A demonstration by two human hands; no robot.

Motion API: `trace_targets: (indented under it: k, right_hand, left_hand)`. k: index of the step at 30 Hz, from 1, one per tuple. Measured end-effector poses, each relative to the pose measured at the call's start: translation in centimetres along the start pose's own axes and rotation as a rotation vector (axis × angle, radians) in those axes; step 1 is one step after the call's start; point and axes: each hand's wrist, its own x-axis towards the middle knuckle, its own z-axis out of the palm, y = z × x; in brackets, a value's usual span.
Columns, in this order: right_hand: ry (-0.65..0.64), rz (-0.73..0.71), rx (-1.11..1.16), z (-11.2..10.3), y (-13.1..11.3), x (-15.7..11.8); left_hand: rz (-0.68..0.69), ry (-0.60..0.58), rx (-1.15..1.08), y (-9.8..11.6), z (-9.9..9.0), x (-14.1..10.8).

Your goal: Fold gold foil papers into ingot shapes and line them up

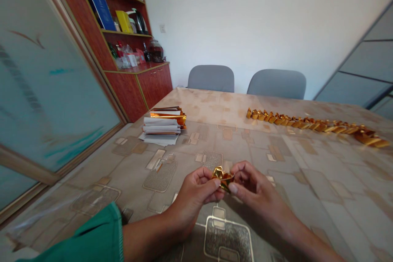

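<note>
— Patterned worktop [310,196]: anything beyond the hands?
— Stack of folded papers [161,129] ahead-left; long row of folded gold foil pieces [313,123] ahead-right.
— Hands?
— Left hand [193,196] and right hand [260,190] close together, fingertips pinching a crumpled gold foil piece [222,178] just above the worktop.

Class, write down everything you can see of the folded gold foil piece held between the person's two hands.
The folded gold foil piece is small and angular, with sharp creases and several uneven folded faces. It looks like thin metallic foil, shiny gold with orange reflections. Its exact shape is partly hidden by the fingers. It is pinched between the fingers of the left hand and the right hand, which touch it from either side. It is held above the patterned tablecloth.
</note>
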Motion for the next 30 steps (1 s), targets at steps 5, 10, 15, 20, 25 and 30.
trace_targets:
  k: [5, 10, 15, 20, 25, 30]
  right_hand:
    - [0.01, 0.085, 0.048, 0.4, 1.2, -0.3]
    - [-0.013, 0.113, 0.19, 0.4, 1.1, -0.5]
    - [-0.007, 0.104, 0.16, -0.3, 0.9, -0.1]
    - [0.017, 0.082, 0.161, -0.5, 1.2, -0.2]
    - [-0.004, 0.078, 0.128, -0.2, 1.2, -0.2]
    - [0.053, 0.077, 0.141, 0.0, 2.2, -0.2]
  left_hand:
    - [-0.002, -0.046, -0.006, -0.1, 0.0, -0.1]
    - [0.03, -0.068, 0.038, -0.3, -0.2, 0.0]
    - [0.068, -0.054, 0.075, -0.2, -0.3, 0.1]
    - [0.066, -0.043, 0.101, -0.1, -0.3, 0.1]
    - [0.093, -0.055, 0.16, -0.1, -0.2, 0.1]
    - [0.025, -0.061, 0.148, 0.0, -0.2, 0.2]
